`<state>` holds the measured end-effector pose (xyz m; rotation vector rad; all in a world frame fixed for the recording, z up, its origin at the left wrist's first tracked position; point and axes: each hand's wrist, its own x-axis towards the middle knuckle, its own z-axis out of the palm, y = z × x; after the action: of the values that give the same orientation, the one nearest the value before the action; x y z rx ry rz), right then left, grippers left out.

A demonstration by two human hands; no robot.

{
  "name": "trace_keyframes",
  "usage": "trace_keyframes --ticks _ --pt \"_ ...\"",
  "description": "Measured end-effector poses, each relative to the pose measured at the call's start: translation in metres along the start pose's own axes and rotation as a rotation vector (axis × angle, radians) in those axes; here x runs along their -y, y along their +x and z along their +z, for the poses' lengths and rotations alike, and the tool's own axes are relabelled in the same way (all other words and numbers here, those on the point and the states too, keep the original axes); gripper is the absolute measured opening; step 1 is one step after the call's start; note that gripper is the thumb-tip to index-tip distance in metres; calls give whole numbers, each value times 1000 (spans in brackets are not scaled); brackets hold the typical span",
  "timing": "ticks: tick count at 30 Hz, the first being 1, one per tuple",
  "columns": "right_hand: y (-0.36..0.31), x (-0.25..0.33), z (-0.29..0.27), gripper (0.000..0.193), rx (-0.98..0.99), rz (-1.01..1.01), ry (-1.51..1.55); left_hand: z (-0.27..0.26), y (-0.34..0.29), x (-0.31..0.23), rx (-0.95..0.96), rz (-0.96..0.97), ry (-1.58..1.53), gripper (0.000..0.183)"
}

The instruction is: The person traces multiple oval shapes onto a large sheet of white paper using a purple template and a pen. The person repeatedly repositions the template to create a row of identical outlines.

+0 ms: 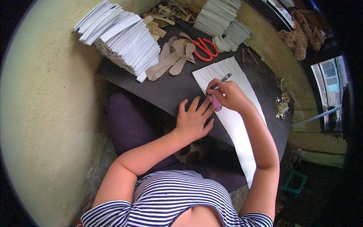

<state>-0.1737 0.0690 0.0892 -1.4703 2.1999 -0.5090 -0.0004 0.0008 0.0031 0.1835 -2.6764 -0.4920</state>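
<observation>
A long white sheet lies slantwise on the dark table, with several rounded, tongue-like outlines drawn along its far end. On the sheet rests a small pinkish-purple template with a rounded end. My left hand is open, its fingers spread, and the fingertips press on the template's left side. In my right hand is a pen with a clear barrel, gripped by the thumb and fingers. The pen's tip is down by the template's far edge, partly hidden by my fingers.
Red-handled scissors lie beyond the sheet, beside beige cut-out pieces. A big stack of white strips stands far left, more pale stacks at the back. Small metallic bits lie at the table's right edge.
</observation>
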Motion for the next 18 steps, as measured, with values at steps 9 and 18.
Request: trace_keyframes --ticks 9,18 --pt "-1 0 3 11 -24 19 88 2 -1 1 -5 -4 6 50" --pt "1 -14 10 13 -107 -33 112 1 0 2 -23 -1 -4 50"
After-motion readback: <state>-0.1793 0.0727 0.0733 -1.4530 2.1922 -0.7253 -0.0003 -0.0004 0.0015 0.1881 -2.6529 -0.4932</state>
